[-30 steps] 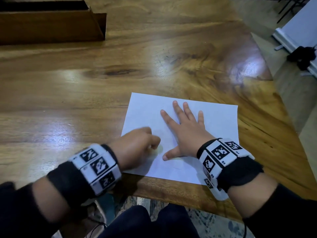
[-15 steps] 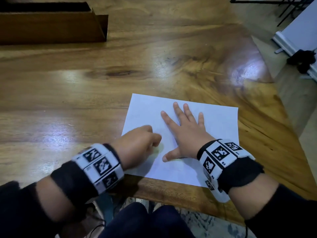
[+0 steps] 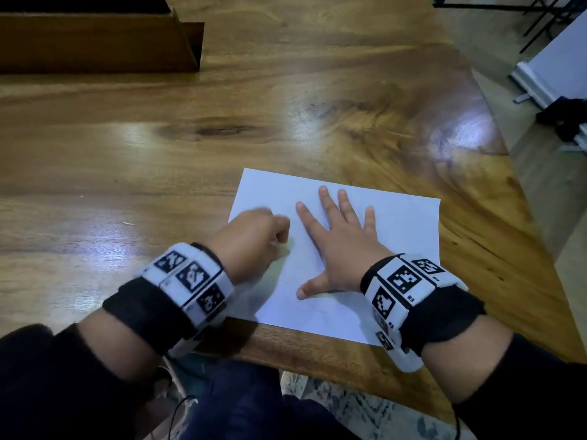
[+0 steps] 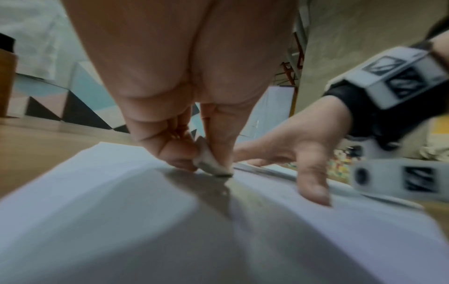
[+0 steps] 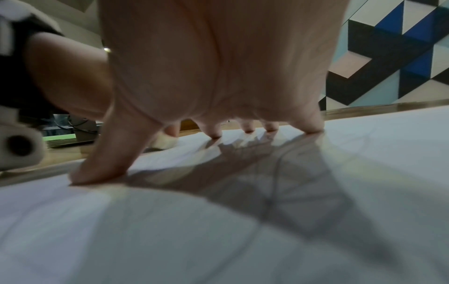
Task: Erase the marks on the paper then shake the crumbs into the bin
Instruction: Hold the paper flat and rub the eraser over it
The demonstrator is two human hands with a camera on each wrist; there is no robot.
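Observation:
A white sheet of paper point(image 3: 403, 230) lies near the front edge of the wooden table point(image 3: 286, 100). My left hand point(image 3: 254, 239) is curled over the sheet's left part and pinches a small worn grey eraser point(image 4: 210, 163), whose tip touches the paper point(image 4: 121, 192). My right hand point(image 3: 343, 246) lies flat on the middle of the sheet with fingers spread, pressing it down. In the right wrist view the fingertips point(image 5: 313, 128) and thumb rest on the paper point(image 5: 364, 153), where faint pencil lines point(image 5: 279, 182) show. The bin is not in view.
A brown wooden box point(image 3: 95, 39) stands at the table's far left. The table's right edge drops to the floor, where a white board point(image 3: 556, 65) and a dark object point(image 3: 568, 119) lie. My knees show below the front edge.
My left hand with the eraser has shifted slightly up the sheet, away from me. The right hand has stayed flat on the paper.

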